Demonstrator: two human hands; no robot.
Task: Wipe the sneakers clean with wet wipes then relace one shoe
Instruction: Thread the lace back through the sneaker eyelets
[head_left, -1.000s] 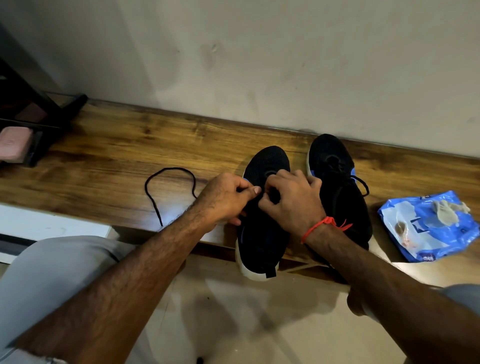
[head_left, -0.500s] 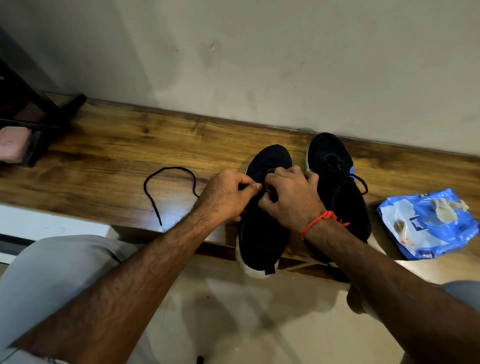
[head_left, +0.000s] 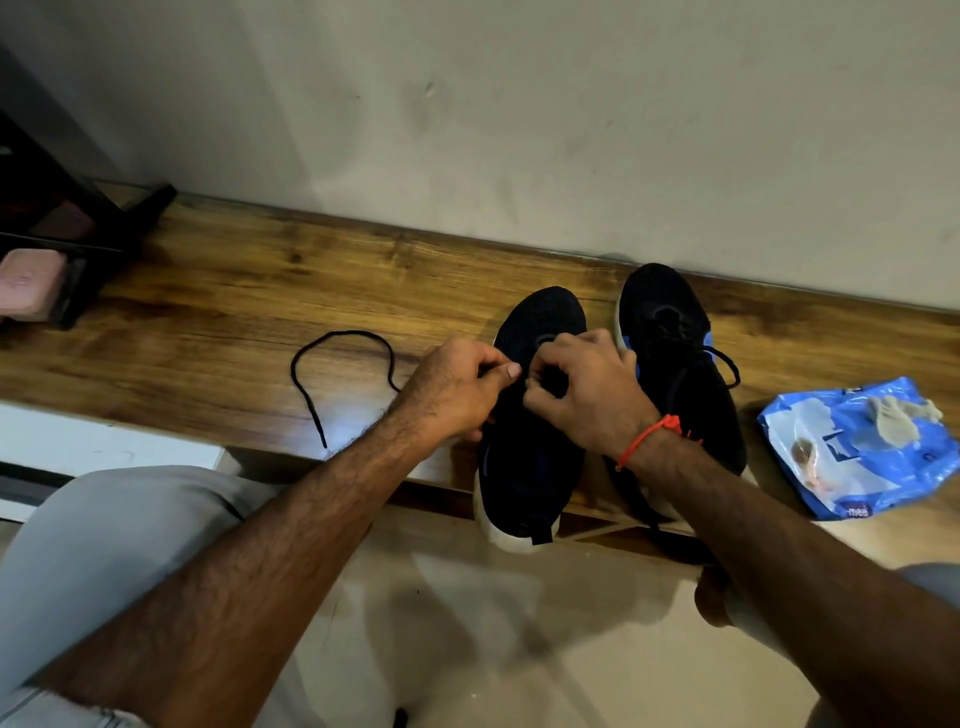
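Note:
Two black sneakers with white soles stand side by side on a wooden ledge (head_left: 249, 322), heels over its front edge. Over the left sneaker (head_left: 530, 467) both hands work at the eyelets. My left hand (head_left: 457, 389) pinches the black lace (head_left: 332, 364), whose free end loops out to the left on the wood. My right hand (head_left: 587, 389), with a red thread at the wrist, curls its fingers at the shoe's tongue; what they pinch is hidden. The right sneaker (head_left: 675, 353) is laced.
A blue wet-wipes pack (head_left: 857, 452) with used wipes on it lies at the right of the ledge. A dark rack with a pink item (head_left: 26, 280) stands at the far left. The wall runs close behind the shoes. My knees are below.
Both hands stay at the left sneaker's eyelets with only small finger movement. The loose lace loop has barely shifted.

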